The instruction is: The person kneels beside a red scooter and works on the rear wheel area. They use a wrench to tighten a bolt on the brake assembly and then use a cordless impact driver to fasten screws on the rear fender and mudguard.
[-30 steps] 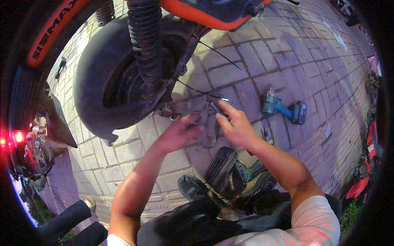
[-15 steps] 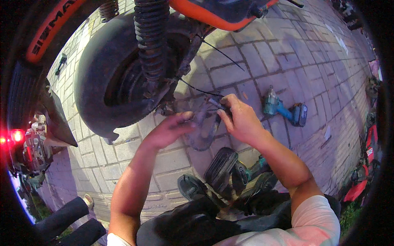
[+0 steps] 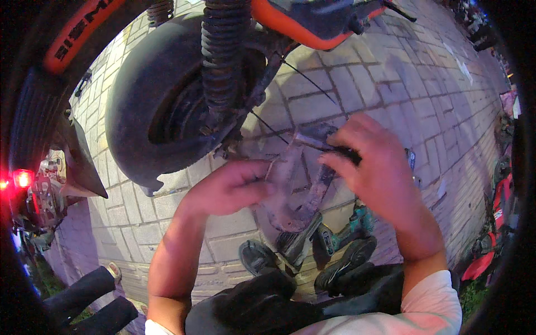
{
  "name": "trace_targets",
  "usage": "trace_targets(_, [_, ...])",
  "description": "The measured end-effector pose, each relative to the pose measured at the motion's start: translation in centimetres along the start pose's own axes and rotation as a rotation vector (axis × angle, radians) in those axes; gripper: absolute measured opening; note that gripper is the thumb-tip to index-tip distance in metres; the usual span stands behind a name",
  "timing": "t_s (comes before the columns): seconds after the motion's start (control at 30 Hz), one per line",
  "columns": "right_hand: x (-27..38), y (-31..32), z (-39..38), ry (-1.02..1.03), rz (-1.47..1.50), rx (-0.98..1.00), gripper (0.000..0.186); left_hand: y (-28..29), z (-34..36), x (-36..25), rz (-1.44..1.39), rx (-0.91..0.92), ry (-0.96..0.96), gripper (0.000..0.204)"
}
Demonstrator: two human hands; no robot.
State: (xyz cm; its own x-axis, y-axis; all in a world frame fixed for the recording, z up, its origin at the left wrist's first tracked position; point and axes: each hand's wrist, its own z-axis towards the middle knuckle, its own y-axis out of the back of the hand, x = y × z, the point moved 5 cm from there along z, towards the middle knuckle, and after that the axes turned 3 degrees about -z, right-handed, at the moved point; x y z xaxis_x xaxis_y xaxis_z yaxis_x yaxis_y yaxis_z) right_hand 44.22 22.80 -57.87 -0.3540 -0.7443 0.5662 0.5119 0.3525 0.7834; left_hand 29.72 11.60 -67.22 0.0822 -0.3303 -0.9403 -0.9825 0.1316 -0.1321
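A worn, grey-brown, U-shaped metal part [image 3: 290, 219] hangs in front of me, its bend toward my feet. My left hand [image 3: 231, 187] has its thumb and fingers closed on the part's left arm. Near the top of the other arm, my right hand [image 3: 371, 162] is closed round a dark, slim piece with a metal end [image 3: 310, 141]; its exact kind is partly hidden by my fingers. Beyond my hands, a thin black cable [image 3: 268, 125] runs down from the hub area of a black-tyred wheel [image 3: 131, 111].
A ribbed black shock absorber [image 3: 223, 61] stands by the wheel under orange bodywork [image 3: 304, 36]. A teal power tool [image 3: 357, 223] lies near my shoes [image 3: 349, 259]. Behind my right hand, another tool's battery [image 3: 410, 158] shows. Another person's legs [image 3: 84, 296] are at lower left.
Both hands and the U-shaped part have come closer to me. My left fingers have closed on the part; my right hand has moved right and now covers most of the power tool behind it.
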Motion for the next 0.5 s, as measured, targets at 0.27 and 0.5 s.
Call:
trace_targets(0.27, [-8.6, -6.7, 2.3, -0.099, 0.138, 0.018, 0.022, 2.3, 4.2, 5.5, -0.34, -0.441, 0.09, 0.028])
trace_targets(0.5, [-8.9, -11.7, 3.8, -0.3, 0.261, 0.081, 0.023, 4.7, 4.1, 6.7, -0.475, -0.494, 0.126, 0.024])
